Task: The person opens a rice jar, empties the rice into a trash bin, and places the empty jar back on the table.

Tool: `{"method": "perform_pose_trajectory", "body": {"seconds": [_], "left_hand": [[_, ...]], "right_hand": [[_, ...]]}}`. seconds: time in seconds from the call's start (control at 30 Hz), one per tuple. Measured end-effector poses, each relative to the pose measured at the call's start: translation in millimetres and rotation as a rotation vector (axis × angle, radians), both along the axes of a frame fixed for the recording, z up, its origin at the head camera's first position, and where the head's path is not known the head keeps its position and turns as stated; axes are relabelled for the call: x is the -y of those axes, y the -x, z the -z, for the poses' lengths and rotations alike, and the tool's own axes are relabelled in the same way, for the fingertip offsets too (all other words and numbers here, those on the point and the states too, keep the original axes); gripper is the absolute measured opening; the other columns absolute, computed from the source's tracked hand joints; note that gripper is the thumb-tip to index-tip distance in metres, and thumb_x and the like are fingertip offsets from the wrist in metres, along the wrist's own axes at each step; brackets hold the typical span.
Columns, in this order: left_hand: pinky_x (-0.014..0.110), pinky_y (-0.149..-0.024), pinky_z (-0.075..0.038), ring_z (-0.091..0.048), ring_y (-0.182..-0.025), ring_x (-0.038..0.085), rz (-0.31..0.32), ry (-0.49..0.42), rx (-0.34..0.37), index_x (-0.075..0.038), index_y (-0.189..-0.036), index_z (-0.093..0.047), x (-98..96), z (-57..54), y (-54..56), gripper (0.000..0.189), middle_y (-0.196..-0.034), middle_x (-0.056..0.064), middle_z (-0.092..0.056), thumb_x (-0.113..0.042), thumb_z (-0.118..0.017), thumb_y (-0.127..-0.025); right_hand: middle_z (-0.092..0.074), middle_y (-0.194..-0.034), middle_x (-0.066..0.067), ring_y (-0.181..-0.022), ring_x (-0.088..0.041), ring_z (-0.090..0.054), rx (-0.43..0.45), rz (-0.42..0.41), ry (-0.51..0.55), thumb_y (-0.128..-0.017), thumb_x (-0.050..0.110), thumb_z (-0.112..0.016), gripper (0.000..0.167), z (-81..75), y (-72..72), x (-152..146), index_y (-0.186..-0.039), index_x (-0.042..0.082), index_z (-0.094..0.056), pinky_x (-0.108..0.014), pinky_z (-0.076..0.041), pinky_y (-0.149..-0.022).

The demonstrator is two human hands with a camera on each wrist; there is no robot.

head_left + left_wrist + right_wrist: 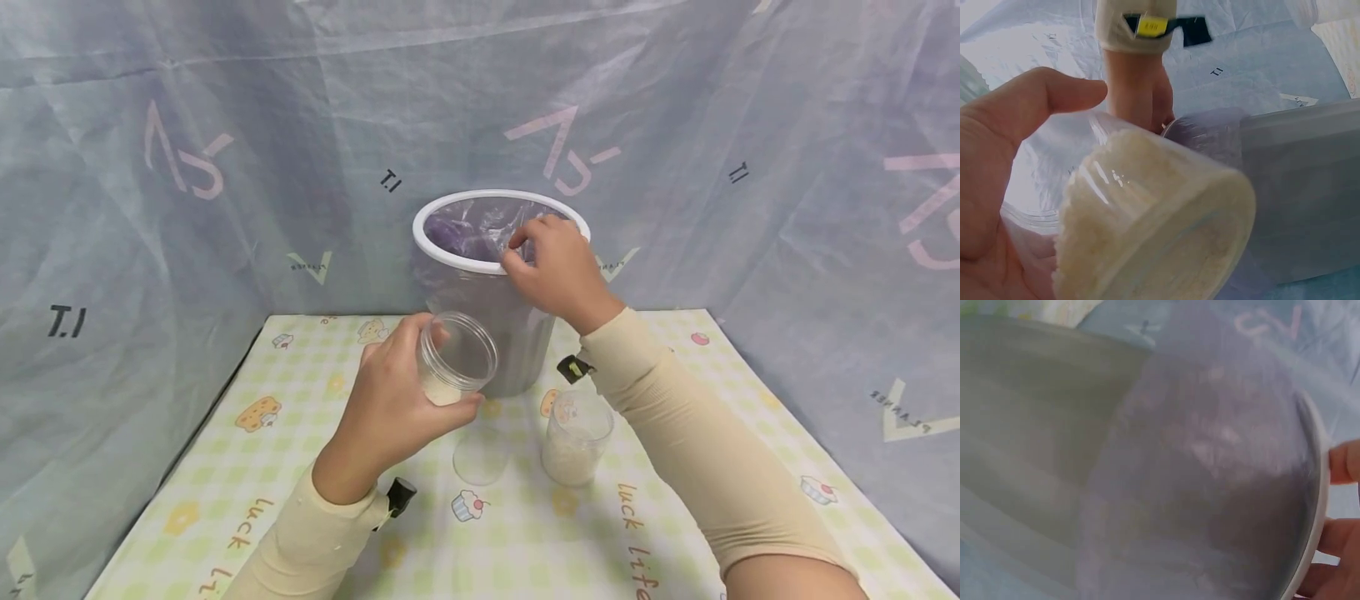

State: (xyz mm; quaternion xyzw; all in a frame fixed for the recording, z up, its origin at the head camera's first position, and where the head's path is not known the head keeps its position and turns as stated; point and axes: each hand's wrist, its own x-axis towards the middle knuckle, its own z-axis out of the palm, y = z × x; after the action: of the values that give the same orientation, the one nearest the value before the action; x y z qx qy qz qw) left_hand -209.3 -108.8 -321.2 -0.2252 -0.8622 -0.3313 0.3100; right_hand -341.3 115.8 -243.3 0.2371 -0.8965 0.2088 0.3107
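Just in front of the bin [513,354], you have a clear jar [459,360] in your left hand [396,392], fingers and thumb curved round its side, its uncapped mouth tilted. Pale grains [1129,187] like rice lie toward the base and against one side, so keep that tilt shallow and your wrist steady — much steeper and they could slide to the lip. Grip just firmly enough to stop the smooth wall turning. Your right hand [553,265] is at the bin's white rim [501,193], fingers bent, thumb and forefinger close together; whether they pinch anything small, you cannot tell from these views. Anything let go there would best be released well inside the purple liner [461,237], clear of the rim. Below, on the checked cloth [247,467], lies a clear disc [482,457], perhaps a lid, and beside it stands a second jar [577,446] with pale contents — mind your right forearm, which passes near it.
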Motion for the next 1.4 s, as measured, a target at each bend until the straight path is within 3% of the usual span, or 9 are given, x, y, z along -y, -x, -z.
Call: {"method": "perform_pose_trajectory", "body": {"seconds": [0.2,0.33,0.47,0.6,0.8,0.93,1.1,1.23,1.4], "left_hand": [[0.048,-0.094,-0.041,-0.065,-0.103,0.016,-0.004,-0.007,0.003,-0.008,-0.131,-0.052,-0.8,1.0,0.7,0.084,-0.113,-0.006,-0.066,-0.040,-0.093,-0.065],[0.049,-0.096,-0.041,-0.065,-0.104,0.016,-0.001,-0.014,0.009,-0.008,-0.131,-0.052,-1.4,1.5,0.5,0.083,-0.113,-0.003,-0.067,-0.039,-0.093,-0.065],[0.048,-0.096,-0.040,-0.064,-0.104,0.016,0.003,-0.018,0.011,-0.008,-0.130,-0.052,-3.2,1.6,0.7,0.083,-0.114,-0.001,-0.067,-0.039,-0.093,-0.065],[0.047,-0.096,-0.039,-0.064,-0.105,0.015,0.000,-0.022,0.010,-0.008,-0.130,-0.052,-5.0,1.8,1.1,0.083,-0.113,-0.005,-0.066,-0.039,-0.093,-0.064],[0.047,-0.095,-0.040,-0.064,-0.104,0.016,-0.005,-0.012,-0.001,-0.009,-0.129,-0.052,-6.5,1.0,2.3,0.082,-0.112,-0.007,-0.065,-0.039,-0.093,-0.064],[0.047,-0.094,-0.040,-0.065,-0.103,0.016,-0.017,0.004,0.003,-0.008,-0.129,-0.052,-4.4,-0.5,2.3,0.083,-0.112,-0.006,-0.066,-0.040,-0.092,-0.064],[0.047,-0.093,-0.039,-0.065,-0.100,0.018,-0.051,-0.005,-0.001,-0.007,-0.129,-0.052,3.9,-5.4,2.6,0.084,-0.111,-0.003,-0.066,-0.040,-0.093,-0.063],[0.047,-0.090,-0.038,-0.066,-0.100,0.025,-0.077,-0.017,-0.018,-0.006,-0.129,-0.053,10.6,-9.5,6.8,0.085,-0.111,0.000,-0.068,-0.038,-0.094,-0.062],[0.047,-0.089,-0.037,-0.067,-0.096,0.028,-0.093,-0.013,-0.027,-0.007,-0.127,-0.053,14.8,-13.8,10.3,0.083,-0.111,0.002,-0.068,-0.038,-0.094,-0.062]], "right_hand": [[-0.064,-0.135,-0.014,-0.137,-0.034,-0.050,0.225,0.092,-0.082,-0.086,0.044,-0.064,0.052,-19.5,24.0,-1,-0.126,0.010,-0.069,-0.052,-0.037,-0.114],[-0.049,-0.151,-0.017,-0.145,-0.039,-0.039,0.380,0.151,-0.136,-0.082,0.054,-0.068,0.071,-28.9,36.8,-5,-0.141,0.016,-0.058,-0.066,-0.028,-0.115],[-0.031,-0.162,-0.021,-0.151,-0.053,-0.021,0.526,0.219,-0.155,-0.079,0.059,-0.073,0.086,-35.7,46.3,-12,-0.151,0.019,-0.049,-0.081,-0.016,-0.111],[-0.022,-0.166,-0.026,-0.152,-0.062,-0.002,0.625,0.236,-0.196,-0.082,0.059,-0.072,0.092,-40.2,51.9,-16,-0.158,0.019,-0.040,-0.081,-0.012,-0.114],[-0.023,-0.164,-0.029,-0.154,-0.056,-0.006,0.666,0.209,-0.295,-0.086,0.054,-0.069,0.093,-46.0,56.2,-16,-0.161,0.013,-0.033,-0.069,-0.007,-0.123],[-0.006,-0.169,-0.030,-0.153,-0.060,0.001,0.678,0.254,-0.265,-0.084,0.060,-0.068,0.104,-45.4,55.1,-12,-0.166,0.018,-0.020,-0.073,-0.021,-0.117],[-0.005,-0.172,-0.023,-0.157,-0.053,-0.002,0.653,0.278,-0.225,-0.083,0.068,-0.064,0.107,-40.6,52.9,-6,-0.167,0.027,-0.012,-0.070,-0.028,-0.116],[-0.006,-0.172,-0.022,-0.158,-0.049,-0.004,0.634,0.287,-0.190,-0.083,0.067,-0.065,0.107,-37.4,52.5,-4,-0.167,0.027,-0.013,-0.067,-0.026,-0.118],[-0.020,-0.165,-0.027,-0.153,-0.046,-0.020,0.634,0.329,-0.158,-0.079,0.065,-0.068,0.108,-35.0,49.9,-6,-0.164,0.016,-0.024,-0.060,-0.031,-0.118]]}}
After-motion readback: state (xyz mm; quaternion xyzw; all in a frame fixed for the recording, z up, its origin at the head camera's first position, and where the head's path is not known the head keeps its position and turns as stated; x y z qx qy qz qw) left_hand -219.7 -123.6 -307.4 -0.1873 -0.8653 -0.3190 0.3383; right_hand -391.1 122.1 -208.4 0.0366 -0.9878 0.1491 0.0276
